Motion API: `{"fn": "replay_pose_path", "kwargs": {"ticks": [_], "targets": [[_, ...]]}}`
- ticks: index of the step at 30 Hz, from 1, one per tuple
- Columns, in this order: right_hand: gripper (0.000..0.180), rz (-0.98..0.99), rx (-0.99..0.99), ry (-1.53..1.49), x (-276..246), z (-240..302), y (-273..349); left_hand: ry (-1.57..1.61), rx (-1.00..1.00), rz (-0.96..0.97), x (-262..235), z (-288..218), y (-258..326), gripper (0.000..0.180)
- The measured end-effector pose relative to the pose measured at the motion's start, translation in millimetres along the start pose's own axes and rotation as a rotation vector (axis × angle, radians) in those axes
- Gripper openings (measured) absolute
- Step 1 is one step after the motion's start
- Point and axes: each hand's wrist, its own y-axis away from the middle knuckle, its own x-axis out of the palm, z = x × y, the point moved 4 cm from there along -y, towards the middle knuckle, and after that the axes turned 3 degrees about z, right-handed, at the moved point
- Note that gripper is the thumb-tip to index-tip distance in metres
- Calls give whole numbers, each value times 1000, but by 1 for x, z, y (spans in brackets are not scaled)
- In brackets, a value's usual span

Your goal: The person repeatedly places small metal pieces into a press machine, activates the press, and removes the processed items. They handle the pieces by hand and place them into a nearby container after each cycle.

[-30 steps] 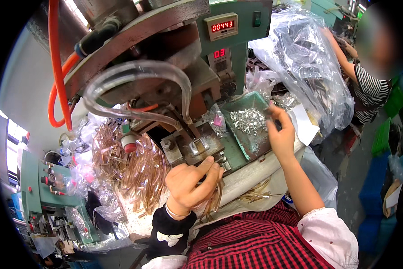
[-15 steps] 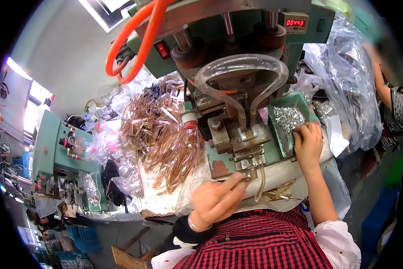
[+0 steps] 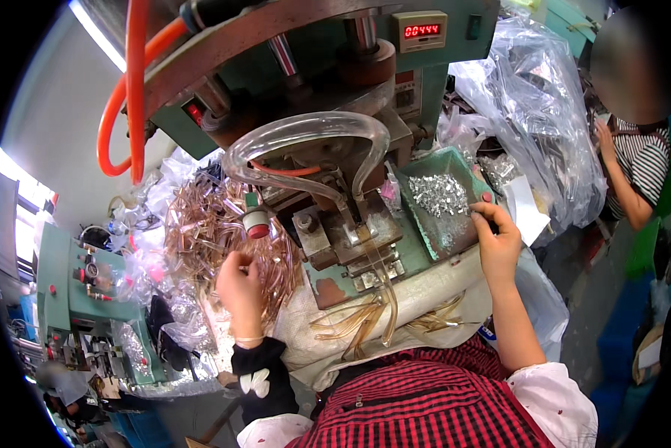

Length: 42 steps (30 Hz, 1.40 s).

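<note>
My left hand (image 3: 240,293) is closed, fingers curled, at the near edge of a heap of brownish translucent plastic strips (image 3: 193,224). Anything between its fingertips is hidden. Beside a green tray (image 3: 438,250) of small shiny metal pieces (image 3: 438,196), my right hand (image 3: 500,240) has thumb and fingers pinched at the right rim. Whatever is in that pinch is too small to name. Between my hands stands a green press (image 3: 350,246) with a metal die block. A clear tube loops over its front, and one translucent strip (image 3: 388,310) hangs from the die toward me.
More strips (image 3: 362,321) lie on the pale sacking in front of the press. An orange hose (image 3: 135,97) hangs at upper left. Clear plastic bags (image 3: 533,112) pile up at right, near another person (image 3: 638,157). A second green machine (image 3: 74,276) stands at far left.
My left hand has gone from the front of the press leftward to the strip heap. My right hand stays by the tray, now pinching at its right rim. The view has shifted.
</note>
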Motion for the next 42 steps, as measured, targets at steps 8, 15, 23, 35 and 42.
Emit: {"fn": "replay_pose_path", "kwargs": {"ticks": [8,15,23,35,42], "targets": [[30,379,-291,-261,92,102,9,111,-11,78,-11,26,5,13],[37,322,-72,-568,120,95,24,1100,137,-98,-51,-94,18,12],[52,453,18,-585,103,131,50,818,493,-309,-88,-176,12,11],[26,155,-364,337,19,20,6,290,1207,-160,-24,-210,58,27],[13,170,-345,432,12,11,-23,281,1198,-161,-25,-211,59,30]]}}
